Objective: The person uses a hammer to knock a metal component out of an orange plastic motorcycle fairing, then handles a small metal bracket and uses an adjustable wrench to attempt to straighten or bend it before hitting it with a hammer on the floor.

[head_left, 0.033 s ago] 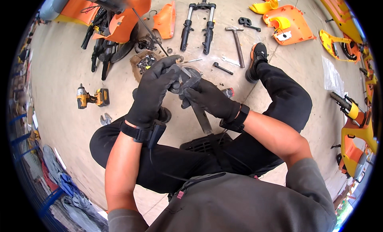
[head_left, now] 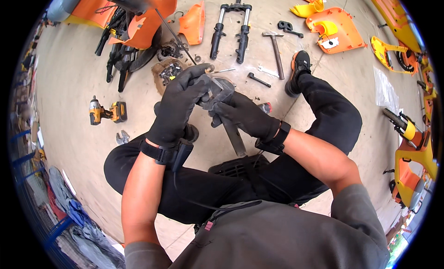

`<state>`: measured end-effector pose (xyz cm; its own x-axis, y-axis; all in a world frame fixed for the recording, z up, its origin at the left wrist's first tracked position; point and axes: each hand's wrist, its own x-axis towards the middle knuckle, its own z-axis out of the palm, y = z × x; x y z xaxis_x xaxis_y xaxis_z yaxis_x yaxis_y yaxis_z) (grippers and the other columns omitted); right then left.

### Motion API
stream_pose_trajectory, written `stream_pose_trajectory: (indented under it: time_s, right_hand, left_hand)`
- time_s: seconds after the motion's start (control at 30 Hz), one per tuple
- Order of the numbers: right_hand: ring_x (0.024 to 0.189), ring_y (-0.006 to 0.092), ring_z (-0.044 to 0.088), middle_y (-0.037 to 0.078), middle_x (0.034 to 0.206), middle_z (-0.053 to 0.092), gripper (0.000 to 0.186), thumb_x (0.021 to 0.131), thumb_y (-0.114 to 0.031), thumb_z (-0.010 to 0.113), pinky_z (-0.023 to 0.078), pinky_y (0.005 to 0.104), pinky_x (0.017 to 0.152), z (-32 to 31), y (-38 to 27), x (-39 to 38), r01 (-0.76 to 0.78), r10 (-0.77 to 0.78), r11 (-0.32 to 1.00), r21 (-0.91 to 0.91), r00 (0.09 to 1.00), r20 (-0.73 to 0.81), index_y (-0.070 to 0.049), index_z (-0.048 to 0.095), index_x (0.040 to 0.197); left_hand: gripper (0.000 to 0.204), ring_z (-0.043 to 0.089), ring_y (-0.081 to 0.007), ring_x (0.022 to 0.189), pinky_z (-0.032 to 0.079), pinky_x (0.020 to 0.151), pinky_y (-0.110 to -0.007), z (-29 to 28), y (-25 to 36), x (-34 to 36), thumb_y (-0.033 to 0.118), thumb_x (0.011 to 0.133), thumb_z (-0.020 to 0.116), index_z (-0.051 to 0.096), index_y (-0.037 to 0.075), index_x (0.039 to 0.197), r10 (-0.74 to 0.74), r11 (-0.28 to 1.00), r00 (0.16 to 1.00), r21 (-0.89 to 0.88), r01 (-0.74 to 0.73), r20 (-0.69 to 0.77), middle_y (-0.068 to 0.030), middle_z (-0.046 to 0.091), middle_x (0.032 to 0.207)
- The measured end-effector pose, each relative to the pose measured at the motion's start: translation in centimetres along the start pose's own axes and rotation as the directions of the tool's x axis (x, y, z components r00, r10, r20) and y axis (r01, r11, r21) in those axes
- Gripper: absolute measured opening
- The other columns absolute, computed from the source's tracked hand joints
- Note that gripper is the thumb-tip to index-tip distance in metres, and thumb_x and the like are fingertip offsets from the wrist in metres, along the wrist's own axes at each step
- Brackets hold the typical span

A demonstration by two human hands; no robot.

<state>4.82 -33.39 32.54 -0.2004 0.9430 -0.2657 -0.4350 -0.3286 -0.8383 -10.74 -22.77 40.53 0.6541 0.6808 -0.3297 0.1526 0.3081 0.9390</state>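
Note:
Both my hands wear black gloves and are closed round a dark grey, worn-looking part [head_left: 221, 90] between my knees. My left hand [head_left: 175, 105] grips its left side, with the fingers bent over its top. Wrapped round the lower right side is my right hand [head_left: 247, 114]. A grey tube [head_left: 235, 140] slants down from under the part toward me; my fingers hide where the two meet, so I cannot tell whether they are one piece. Just beyond my left hand's fingertips, a long thin dark rod [head_left: 175, 35] ends.
A yellow-black cordless driver [head_left: 107, 113] lies at left. Ahead are an open bag of small hardware [head_left: 167, 74], a fork assembly [head_left: 230, 31], a hammer [head_left: 276, 54], a black-handled tool [head_left: 259, 80] and a wrench [head_left: 268, 71]. Orange panels [head_left: 335, 31] lie farther off; scooters [head_left: 414, 162] stand at right.

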Motion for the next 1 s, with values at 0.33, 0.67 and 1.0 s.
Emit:
stream_pose_trajectory:
  time_s: [0.33,0.67,1.0]
  right_hand:
    - [0.093,0.0189,0.063,0.010,0.107,0.061,0.031,0.099,-0.015,0.057,0.058,0.0382,0.084,0.1,-0.4,0.0,-0.070,0.069,0.966,0.249,0.998,0.012,0.003,0.054,0.125]
    - [0.090,0.0142,0.062,0.007,0.097,0.064,0.030,0.098,-0.025,0.049,0.049,0.0286,0.081,-0.3,-1.0,-0.9,-0.003,-0.002,0.994,-0.107,0.999,-0.040,-0.002,0.058,0.115]
    - [0.097,0.0146,0.060,0.007,0.106,0.062,0.032,0.099,-0.017,0.055,0.050,0.0302,0.084,0.8,-1.5,-0.8,-0.041,0.054,0.995,0.090,0.988,-0.143,0.000,0.053,0.125]
  left_hand:
    - [0.040,0.058,-0.0087,0.096,0.047,0.085,-0.025,0.5,-0.5,-0.1,0.018,0.097,0.061,0.056,0.000,0.132,-0.007,0.998,1.000,-0.069,0.008,0.025,-0.0043,0.063,0.110]
    - [0.038,0.057,-0.0086,0.100,0.047,0.087,-0.024,1.0,-2.3,0.0,0.024,0.102,0.055,0.057,-0.002,0.130,-0.152,0.984,0.966,0.125,0.127,0.211,-0.0047,0.063,0.112]
    - [0.039,0.057,-0.0097,0.104,0.046,0.090,-0.026,1.6,-4.5,0.1,0.023,0.105,0.049,0.050,-0.001,0.136,-0.024,1.000,0.989,-0.001,0.025,0.146,-0.0054,0.061,0.117]
